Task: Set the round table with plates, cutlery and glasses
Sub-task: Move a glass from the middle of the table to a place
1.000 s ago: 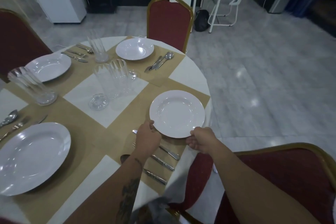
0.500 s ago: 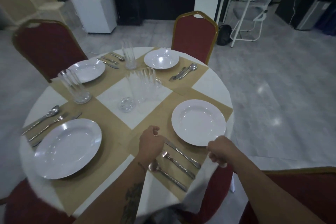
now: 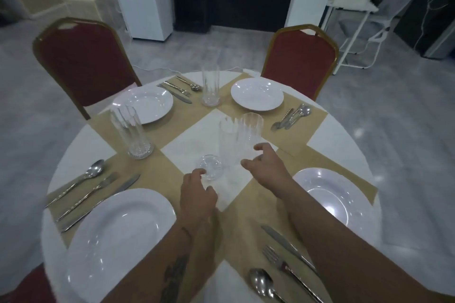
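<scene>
The left hand (image 3: pixel 197 194) hovered, fingers loose and unclosed, at the nearest glass (image 3: pixel 211 167). The right hand (image 3: pixel 267 167) spread open beside two upright glasses (image 3: pixel 240 140).

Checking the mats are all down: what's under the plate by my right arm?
A tan placemat shows around the white plate, lying on the white tablecloth. Anything directly beneath the plate is hidden by it.

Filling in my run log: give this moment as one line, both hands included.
step: glasses | left hand: by nearest centre glass, no grip seen | right hand: open, beside two tall centre glasses
</scene>
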### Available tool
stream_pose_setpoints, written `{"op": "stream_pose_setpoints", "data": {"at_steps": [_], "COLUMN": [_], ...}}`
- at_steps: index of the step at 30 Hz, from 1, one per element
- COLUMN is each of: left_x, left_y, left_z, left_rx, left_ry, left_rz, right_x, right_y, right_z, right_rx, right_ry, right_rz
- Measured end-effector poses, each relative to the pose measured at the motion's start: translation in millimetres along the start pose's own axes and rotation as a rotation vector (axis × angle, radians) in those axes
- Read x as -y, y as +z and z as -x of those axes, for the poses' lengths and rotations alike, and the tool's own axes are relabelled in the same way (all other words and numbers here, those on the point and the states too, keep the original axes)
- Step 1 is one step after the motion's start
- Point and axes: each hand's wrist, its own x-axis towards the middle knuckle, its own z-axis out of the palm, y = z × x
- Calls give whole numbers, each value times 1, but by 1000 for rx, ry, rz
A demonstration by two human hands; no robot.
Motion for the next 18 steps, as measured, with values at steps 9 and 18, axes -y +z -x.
{"op": "stream_pose_setpoints", "data": {"at_steps": [9,18], "left_x": [26,25], "left_y": [8,-1], "left_z": [-77,-88], "left_rx": [220,235], "left_ry": [175,301], "left_rz": [-366,-458], "right_x": [44,53], "right_y": [80,104], "right_z": [-51,-63], "right_rx": [-319,-505], "right_ry": [40,71], "right_rz": [143,140]}}
